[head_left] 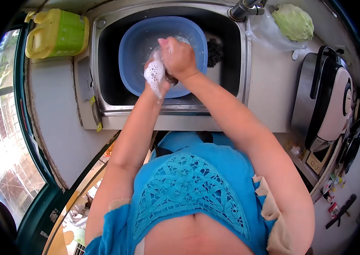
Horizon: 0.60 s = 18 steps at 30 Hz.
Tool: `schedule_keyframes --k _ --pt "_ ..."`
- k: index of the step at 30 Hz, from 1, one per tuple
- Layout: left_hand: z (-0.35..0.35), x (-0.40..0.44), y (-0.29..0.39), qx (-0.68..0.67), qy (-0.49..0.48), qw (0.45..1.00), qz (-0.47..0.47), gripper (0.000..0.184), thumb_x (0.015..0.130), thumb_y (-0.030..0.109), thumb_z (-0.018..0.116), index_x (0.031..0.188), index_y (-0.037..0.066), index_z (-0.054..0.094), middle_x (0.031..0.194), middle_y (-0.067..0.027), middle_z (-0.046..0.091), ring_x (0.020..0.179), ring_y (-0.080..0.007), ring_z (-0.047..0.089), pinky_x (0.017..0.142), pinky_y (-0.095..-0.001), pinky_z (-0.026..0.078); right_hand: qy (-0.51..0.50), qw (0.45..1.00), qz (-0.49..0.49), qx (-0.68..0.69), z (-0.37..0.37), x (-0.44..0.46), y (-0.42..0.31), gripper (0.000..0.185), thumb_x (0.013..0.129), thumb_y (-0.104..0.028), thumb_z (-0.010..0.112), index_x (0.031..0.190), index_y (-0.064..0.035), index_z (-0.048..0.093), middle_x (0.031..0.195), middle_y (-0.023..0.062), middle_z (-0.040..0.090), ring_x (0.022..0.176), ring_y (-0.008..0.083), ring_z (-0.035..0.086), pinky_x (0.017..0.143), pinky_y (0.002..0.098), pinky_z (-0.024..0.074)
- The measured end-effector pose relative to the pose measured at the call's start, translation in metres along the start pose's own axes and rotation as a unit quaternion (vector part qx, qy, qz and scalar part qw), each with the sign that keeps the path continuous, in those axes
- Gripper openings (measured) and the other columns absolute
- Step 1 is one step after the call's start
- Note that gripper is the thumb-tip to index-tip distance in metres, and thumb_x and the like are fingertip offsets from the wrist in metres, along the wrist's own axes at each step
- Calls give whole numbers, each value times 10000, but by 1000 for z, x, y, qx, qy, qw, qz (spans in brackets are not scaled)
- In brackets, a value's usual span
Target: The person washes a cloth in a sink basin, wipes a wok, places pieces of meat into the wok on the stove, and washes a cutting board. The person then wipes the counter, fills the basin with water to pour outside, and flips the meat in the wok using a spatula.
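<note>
Both hands are together over a blue basin (pixel 131 76) that stands in the sink and holds some water. White foam (pixel 154 73) covers much of my left hand (pixel 159 78), whose fingers are mostly hidden under the foam and the other hand. My right hand (pixel 179 57) is closed just above and to the right of it, its fingers curled around something I cannot make out. A bit of dark material shows between the two hands near the wrists.
A dark scrubber (pixel 214 52) lies in the sink (pixel 231 76) right of the basin. The faucet (pixel 241 10) is at the back. A knife (pixel 96 112) lies on the left edge, near a yellow-green jug (pixel 59 34). Cabbage (pixel 292 22) and an appliance (pixel 324 97) are at right.
</note>
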State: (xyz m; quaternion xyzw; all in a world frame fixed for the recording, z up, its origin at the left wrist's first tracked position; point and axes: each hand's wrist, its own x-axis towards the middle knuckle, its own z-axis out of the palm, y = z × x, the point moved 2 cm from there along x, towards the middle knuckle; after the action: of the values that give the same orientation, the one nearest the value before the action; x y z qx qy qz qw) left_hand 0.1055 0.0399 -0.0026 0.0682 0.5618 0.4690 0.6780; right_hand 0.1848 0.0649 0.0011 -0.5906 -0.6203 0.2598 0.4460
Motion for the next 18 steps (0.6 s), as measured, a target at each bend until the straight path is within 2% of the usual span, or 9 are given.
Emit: schedule_keyframes --k 1,4,5,8,10,11,13,14,18 --pt "-6 7 -7 5 -10 1000 27 218 907 320 478 826 126 531 697 -15 540 552 -158 529 434 -281 423 -14 999 18 -26 2 11 4 367 882 -335 511 655 -48 543 643 184 592 643 378 582 578 485 457" --pt "-17 18 -13 -95 -46 994 -17 204 907 305 473 840 121 532 695 -18 545 554 -167 537 439 -276 431 -60 996 18 -58 13 15 2 386 893 -357 475 667 -56 559 639 177 595 642 384 582 578 477 463" --pt "-24 21 -18 -106 -57 992 -26 203 913 298 458 865 119 541 726 -31 557 607 -178 560 484 -291 455 -83 994 17 -69 17 14 5 399 897 -370 456 670 -61 566 644 169 602 643 381 584 581 470 466" --pt "-56 45 -36 -88 -205 975 8 290 876 278 569 1058 61 504 962 -55 567 867 -188 575 716 -296 502 -104 993 22 -59 24 15 11 394 894 -366 459 671 -61 571 648 166 606 649 377 587 576 462 466" --pt "-28 27 -24 -82 -144 986 2 241 909 314 487 997 94 529 896 -60 576 791 -204 584 656 -311 498 -124 990 28 -57 23 17 8 391 892 -375 465 679 -61 559 668 168 600 662 383 573 583 463 453" --pt "-30 26 -21 -70 -156 985 7 260 914 341 470 988 99 531 892 -61 576 791 -210 584 662 -316 496 -135 989 32 -54 23 16 4 390 891 -379 468 683 -61 553 678 169 597 669 385 565 587 463 447" --pt "-55 38 -16 -37 -225 973 27 322 915 405 462 990 98 523 913 -64 575 832 -222 578 711 -324 492 -141 989 -33 -40 9 -3 -25 347 882 -356 494 684 -77 555 655 155 593 624 368 569 549 447 447" --pt "-66 43 -18 -17 -280 959 37 364 909 441 470 1002 92 514 938 -65 572 871 -228 573 753 -327 490 -153 980 -122 -25 6 -32 -47 309 870 -331 522 683 -87 550 625 146 585 583 356 569 523 433 448" --pt "-61 37 -35 -97 -173 980 2 293 935 385 438 1015 119 529 951 -46 579 859 -204 576 712 -326 501 -66 996 -43 -45 18 -31 -15 312 867 -328 532 678 -80 537 599 148 579 577 358 572 517 437 452"
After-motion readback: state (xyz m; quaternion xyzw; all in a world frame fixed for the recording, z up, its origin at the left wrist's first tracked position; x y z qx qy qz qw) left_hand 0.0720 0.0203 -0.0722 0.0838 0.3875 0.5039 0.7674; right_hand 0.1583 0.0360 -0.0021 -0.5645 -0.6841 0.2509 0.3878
